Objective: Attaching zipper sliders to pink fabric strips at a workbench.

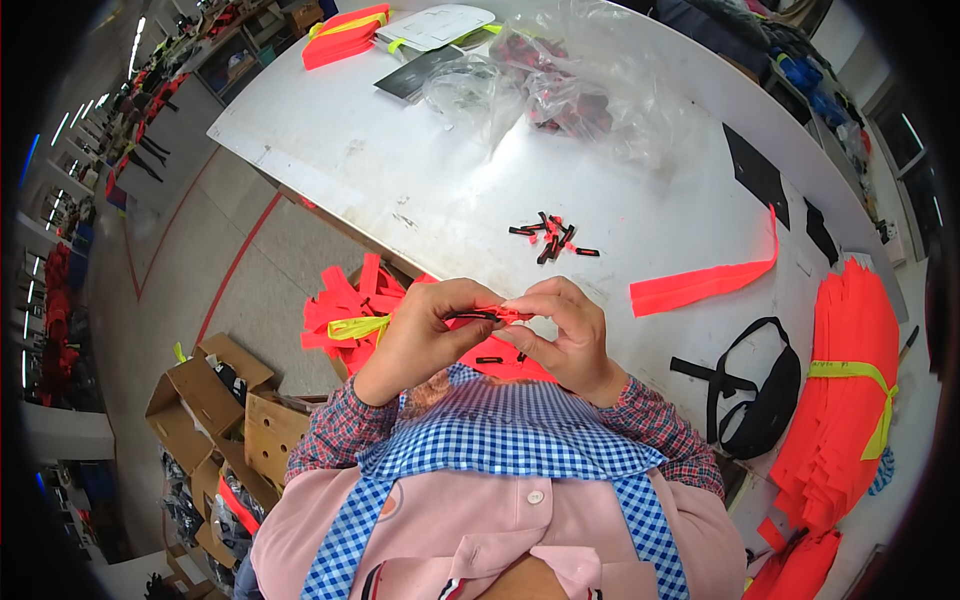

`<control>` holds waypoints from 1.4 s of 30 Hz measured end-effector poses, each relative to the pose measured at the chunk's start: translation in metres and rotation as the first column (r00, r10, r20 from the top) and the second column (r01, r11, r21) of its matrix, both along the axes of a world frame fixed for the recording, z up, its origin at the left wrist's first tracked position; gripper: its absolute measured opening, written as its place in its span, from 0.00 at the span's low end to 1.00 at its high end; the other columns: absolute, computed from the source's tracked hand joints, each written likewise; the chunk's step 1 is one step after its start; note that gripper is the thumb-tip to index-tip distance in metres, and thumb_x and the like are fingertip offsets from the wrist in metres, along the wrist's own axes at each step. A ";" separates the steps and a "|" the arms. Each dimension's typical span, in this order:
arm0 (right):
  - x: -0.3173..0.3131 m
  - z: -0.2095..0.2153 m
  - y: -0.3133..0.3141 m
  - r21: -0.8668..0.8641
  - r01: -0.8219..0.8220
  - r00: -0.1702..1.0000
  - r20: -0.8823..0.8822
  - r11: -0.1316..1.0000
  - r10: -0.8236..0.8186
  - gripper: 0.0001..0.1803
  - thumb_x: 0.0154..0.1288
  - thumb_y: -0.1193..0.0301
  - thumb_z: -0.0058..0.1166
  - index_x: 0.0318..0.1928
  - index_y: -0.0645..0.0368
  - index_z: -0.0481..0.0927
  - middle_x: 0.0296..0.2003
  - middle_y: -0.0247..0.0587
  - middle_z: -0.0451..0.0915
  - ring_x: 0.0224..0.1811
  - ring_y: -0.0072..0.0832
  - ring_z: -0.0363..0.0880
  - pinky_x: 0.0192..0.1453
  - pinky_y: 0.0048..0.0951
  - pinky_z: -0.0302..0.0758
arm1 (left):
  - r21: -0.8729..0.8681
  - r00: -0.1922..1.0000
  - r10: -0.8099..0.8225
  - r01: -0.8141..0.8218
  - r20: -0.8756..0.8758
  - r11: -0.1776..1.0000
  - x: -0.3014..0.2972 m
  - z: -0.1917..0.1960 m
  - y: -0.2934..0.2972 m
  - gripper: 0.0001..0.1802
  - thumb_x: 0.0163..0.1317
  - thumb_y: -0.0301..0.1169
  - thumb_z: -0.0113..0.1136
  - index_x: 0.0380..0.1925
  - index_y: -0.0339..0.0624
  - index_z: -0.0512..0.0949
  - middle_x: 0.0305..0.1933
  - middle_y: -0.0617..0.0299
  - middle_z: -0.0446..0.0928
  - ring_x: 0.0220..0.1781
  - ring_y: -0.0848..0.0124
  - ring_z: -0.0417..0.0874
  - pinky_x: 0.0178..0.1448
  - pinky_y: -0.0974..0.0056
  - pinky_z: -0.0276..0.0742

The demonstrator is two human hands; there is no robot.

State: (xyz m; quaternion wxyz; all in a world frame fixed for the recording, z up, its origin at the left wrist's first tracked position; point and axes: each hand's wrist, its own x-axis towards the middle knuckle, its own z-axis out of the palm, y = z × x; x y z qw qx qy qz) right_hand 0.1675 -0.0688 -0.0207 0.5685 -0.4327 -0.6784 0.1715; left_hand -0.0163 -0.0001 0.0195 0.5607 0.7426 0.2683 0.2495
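Close together above the table's near edge, both my hands work on one small piece. Thumb and fingers of my left hand [425, 328] pinch a narrow black slider-like part [484, 315]. Against it, the fingertips of my right hand [568, 335] grip the neon orange-red fabric end [514, 315]. Fingers hide how the two join. Just below the hands lies more orange-red fabric [512, 368] with small black parts on it. Left of my left hand is a bundle of orange-red strips [335, 305] tied with a yellow band [358, 328]. Ahead lies a small pile of black-and-red parts [555, 238].
On the white table [420, 190] lie a loose orange-red strip [700, 288], a black strap pouch [765, 410] and clear plastic bags [590, 90]. A large tied strip bundle [840, 400] hangs along the right edge. Cardboard boxes [195, 400] stand at lower left.
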 end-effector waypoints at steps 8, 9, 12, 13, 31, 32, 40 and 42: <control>0.002 0.001 -0.005 0.025 -0.006 1.000 0.007 1.000 0.006 0.13 0.53 0.71 0.69 0.39 0.57 0.82 0.33 0.37 0.78 0.33 0.27 0.79 0.33 0.24 0.77 | 0.094 0.999 -0.030 0.027 0.036 0.995 0.003 -0.004 0.000 0.11 0.52 0.15 0.61 0.37 0.35 0.82 0.34 0.59 0.81 0.36 0.71 0.83 0.39 0.69 0.77; 0.002 0.001 -0.006 0.039 -0.004 1.000 0.028 0.999 0.003 0.12 0.53 0.71 0.68 0.39 0.57 0.83 0.32 0.37 0.78 0.33 0.26 0.79 0.33 0.24 0.77 | 0.107 0.997 -0.050 0.044 0.059 0.993 0.002 -0.006 0.001 0.11 0.52 0.14 0.61 0.36 0.35 0.82 0.34 0.59 0.81 0.36 0.70 0.83 0.39 0.69 0.77; 0.001 -0.001 -0.006 0.039 -0.026 1.000 0.002 0.999 0.026 0.11 0.54 0.70 0.68 0.38 0.57 0.83 0.32 0.36 0.78 0.33 0.26 0.79 0.32 0.23 0.77 | 0.072 0.993 -0.065 0.058 0.098 0.996 0.002 -0.008 0.001 0.12 0.51 0.14 0.62 0.36 0.35 0.82 0.34 0.59 0.81 0.37 0.69 0.82 0.40 0.69 0.76; 0.001 -0.001 -0.006 0.037 -0.027 1.000 0.001 0.999 0.027 0.11 0.54 0.70 0.68 0.38 0.57 0.83 0.32 0.36 0.78 0.33 0.26 0.79 0.32 0.23 0.77 | 0.071 0.993 -0.064 0.057 0.097 0.996 0.002 -0.010 0.002 0.12 0.51 0.14 0.62 0.36 0.35 0.82 0.34 0.59 0.81 0.37 0.69 0.82 0.40 0.69 0.76; 0.006 -0.013 -0.011 -0.085 -0.101 0.977 -0.197 0.991 0.083 0.10 0.55 0.73 0.67 0.36 0.59 0.80 0.31 0.39 0.79 0.31 0.27 0.79 0.33 0.25 0.76 | -0.196 0.989 -0.122 0.137 0.088 0.971 0.010 -0.010 -0.002 0.08 0.59 0.16 0.59 0.39 0.33 0.79 0.36 0.65 0.79 0.40 0.79 0.79 0.43 0.73 0.76; 0.006 -0.014 -0.011 -0.099 -0.097 0.975 -0.209 0.990 0.074 0.10 0.55 0.73 0.67 0.36 0.59 0.80 0.30 0.39 0.78 0.31 0.27 0.79 0.33 0.25 0.76 | -0.222 0.991 -0.103 0.120 0.085 0.968 0.011 -0.010 -0.004 0.08 0.59 0.17 0.58 0.40 0.34 0.79 0.36 0.65 0.79 0.39 0.80 0.79 0.43 0.73 0.76; 0.012 -0.008 -0.008 0.006 -0.009 0.998 -0.065 1.000 0.009 0.10 0.56 0.71 0.67 0.37 0.59 0.80 0.29 0.39 0.78 0.31 0.28 0.79 0.33 0.25 0.75 | -0.144 0.993 -0.100 0.107 0.057 0.984 0.017 -0.002 0.001 0.12 0.53 0.13 0.58 0.38 0.34 0.81 0.37 0.62 0.80 0.41 0.76 0.80 0.44 0.71 0.76; 0.013 -0.005 -0.007 0.046 -0.023 0.999 -0.029 0.999 0.024 0.10 0.56 0.71 0.67 0.36 0.59 0.80 0.29 0.38 0.77 0.31 0.28 0.79 0.32 0.25 0.75 | -0.103 0.993 -0.108 0.112 0.042 0.988 0.016 -0.003 0.002 0.13 0.51 0.13 0.58 0.38 0.34 0.81 0.36 0.61 0.80 0.41 0.74 0.80 0.44 0.72 0.75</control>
